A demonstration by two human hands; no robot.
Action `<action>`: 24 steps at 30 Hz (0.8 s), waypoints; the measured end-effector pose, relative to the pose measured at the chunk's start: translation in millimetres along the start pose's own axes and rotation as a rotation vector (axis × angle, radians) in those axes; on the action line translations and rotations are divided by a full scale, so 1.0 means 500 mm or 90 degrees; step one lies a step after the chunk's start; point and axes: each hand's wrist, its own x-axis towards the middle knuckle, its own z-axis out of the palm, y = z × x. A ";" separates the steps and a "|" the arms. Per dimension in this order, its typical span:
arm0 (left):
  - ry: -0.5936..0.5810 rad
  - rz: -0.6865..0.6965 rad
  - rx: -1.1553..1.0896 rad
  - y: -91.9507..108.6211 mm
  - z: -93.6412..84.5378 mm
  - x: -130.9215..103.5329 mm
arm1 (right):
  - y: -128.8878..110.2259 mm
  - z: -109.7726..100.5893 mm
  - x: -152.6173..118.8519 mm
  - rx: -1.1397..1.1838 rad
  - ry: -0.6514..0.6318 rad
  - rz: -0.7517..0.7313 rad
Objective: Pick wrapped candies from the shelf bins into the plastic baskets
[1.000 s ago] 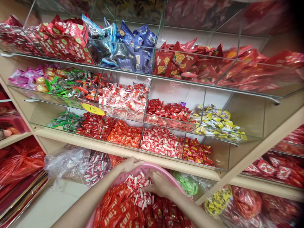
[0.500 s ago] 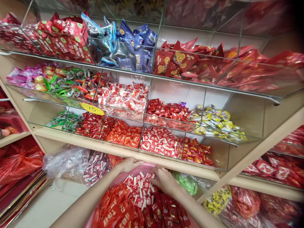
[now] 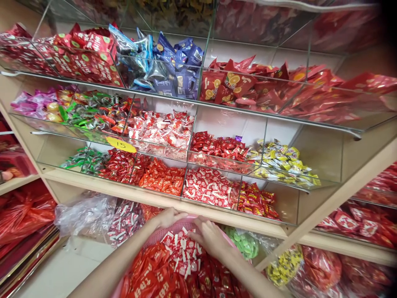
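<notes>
A pink mesh basket (image 3: pixel 161 234) at the bottom centre holds orange-red packets (image 3: pixel 149 269), red-and-white wrapped candies (image 3: pixel 182 250) and dark red packets (image 3: pixel 214 279). At its far rim, on the left, my left hand (image 3: pixel 169 217) is closed on the edge, with the fingertips partly over the rim. My right hand (image 3: pixel 209 236) is at the far rim on the right, its fingers bent inward above the red-and-white candies; whether it grips the rim or a candy is too small to tell.
Clear-fronted shelf bins (image 3: pixel 214 198) of wrapped sweets rise in front, with a yellow tag (image 3: pixel 120 144) marked 15. Below the wooden shelf edge (image 3: pixel 242 216) lie plastic bags (image 3: pixel 83 213), green sweets (image 3: pixel 243 242) and yellow sweets (image 3: pixel 285 265).
My right hand has shifted slightly left along the basket's far rim. The shelves sit slightly lower in view. My left hand stays at the rim.
</notes>
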 end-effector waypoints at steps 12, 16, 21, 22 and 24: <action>0.005 -0.044 0.021 -0.004 0.002 0.001 | 0.079 -0.111 0.159 0.035 0.140 -0.033; 0.012 -0.051 0.040 -0.011 0.002 0.003 | 0.100 -0.098 0.177 0.081 0.111 -0.027; 0.007 -0.061 0.038 -0.012 0.001 0.003 | 0.104 -0.099 0.179 0.077 0.085 -0.028; 0.008 -0.065 0.038 -0.011 0.001 0.002 | 0.105 -0.099 0.180 0.076 0.078 -0.029; 0.009 -0.069 0.042 -0.008 0.000 0.001 | 0.105 -0.100 0.180 0.069 0.067 -0.029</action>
